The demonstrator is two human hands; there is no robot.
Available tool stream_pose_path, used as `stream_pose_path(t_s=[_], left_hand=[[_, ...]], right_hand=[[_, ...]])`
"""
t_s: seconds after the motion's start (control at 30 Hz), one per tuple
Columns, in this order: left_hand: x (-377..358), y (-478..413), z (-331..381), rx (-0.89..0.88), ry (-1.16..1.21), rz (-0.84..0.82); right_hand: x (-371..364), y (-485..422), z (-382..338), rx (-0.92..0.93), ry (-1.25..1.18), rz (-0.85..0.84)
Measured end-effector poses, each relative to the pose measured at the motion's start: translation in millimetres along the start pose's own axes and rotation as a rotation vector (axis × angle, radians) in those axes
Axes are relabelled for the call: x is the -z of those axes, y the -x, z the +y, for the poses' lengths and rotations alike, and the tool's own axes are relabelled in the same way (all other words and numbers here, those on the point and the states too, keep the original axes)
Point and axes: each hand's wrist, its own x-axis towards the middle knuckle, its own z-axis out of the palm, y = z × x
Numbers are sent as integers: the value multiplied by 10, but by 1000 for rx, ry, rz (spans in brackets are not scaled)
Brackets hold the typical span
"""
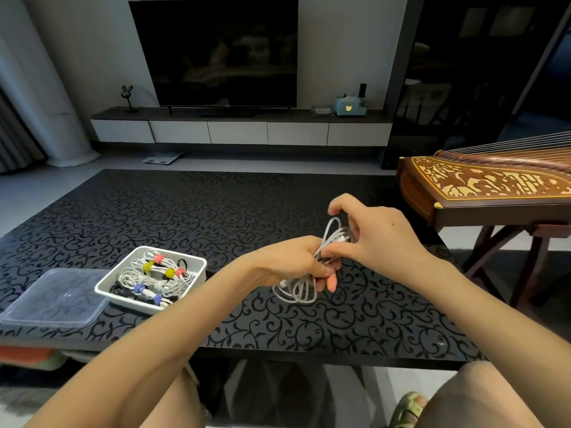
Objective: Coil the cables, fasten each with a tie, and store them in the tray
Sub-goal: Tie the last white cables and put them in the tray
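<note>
Head view: both forearms reach over a black scroll-patterned table [216, 211].
Left hand [296, 261]: fingers curled round the middle of a coiled white cable [296, 290]; loops hang below the fist, above the tabletop.
Right hand [380, 239]: thumb and curled fingers pinch the coil's upper loops, forefinger arched above them.
Hidden: both hands cover the coil's waist, so I cannot tell whether a tie is on it; the plugs are out of sight.
White rectangular plastic tray [133, 303]: left of the hands, well apart, holding tied cable bundles [157, 281] with pink, yellow and blue ties; dark items in its near corner are indistinct.
Clear plastic lid [52, 299]: just beside the tray's left.
Brown wooden zither [482, 186]: cut off at the right edge.
</note>
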Motion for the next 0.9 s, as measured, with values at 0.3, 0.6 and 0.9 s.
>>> stream_pose_path(t_s=[0.3, 0.6, 0.9], left_hand=[[-269, -74, -156, 196, 36, 48], [-504, -271, -522, 190, 479, -53], [-341, -626, -741, 220, 415, 509]], right_hand=[[-306, 405, 280, -215, -843, -372], [-831, 752, 498, -521, -1258, -162], [-1043, 927, 1530, -1124, -652, 151]])
